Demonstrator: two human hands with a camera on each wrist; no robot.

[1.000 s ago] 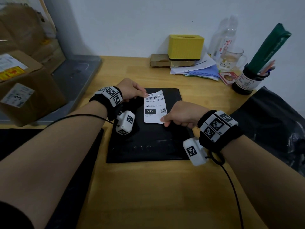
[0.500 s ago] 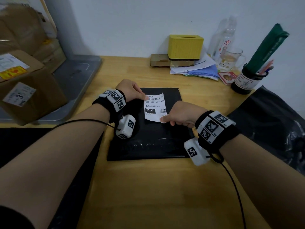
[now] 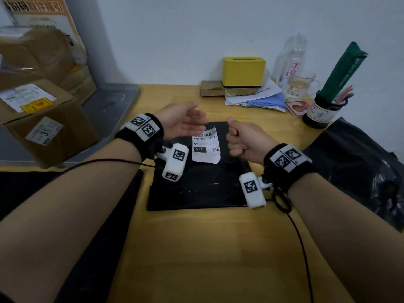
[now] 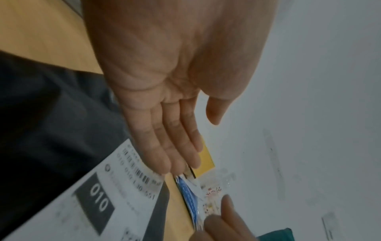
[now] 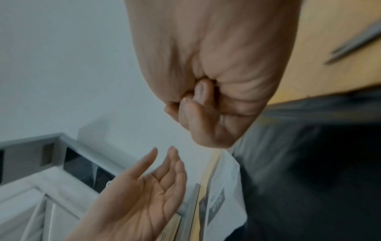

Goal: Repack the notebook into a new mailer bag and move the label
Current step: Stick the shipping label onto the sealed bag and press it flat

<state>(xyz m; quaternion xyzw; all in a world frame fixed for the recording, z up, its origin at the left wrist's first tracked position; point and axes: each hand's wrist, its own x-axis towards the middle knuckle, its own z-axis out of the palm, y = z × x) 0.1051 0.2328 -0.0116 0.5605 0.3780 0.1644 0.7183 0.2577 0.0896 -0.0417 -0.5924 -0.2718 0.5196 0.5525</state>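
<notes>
Hovering both hands above the white printed shipping label (image 3: 206,147) lying lengthwise on the flat black plastic mailer bag (image 3: 196,189), I am keeping my left grip (image 3: 181,123) flat open and nearer, my right grip (image 3: 244,141) fisted empty.

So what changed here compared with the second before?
Both hands let go of the label and lifted off it. The left hand now hovers with palm open and fingers straight; the right hand is curled into an empty fist. The label stays on the black mailer bag, its upper edge curling up slightly.
</notes>
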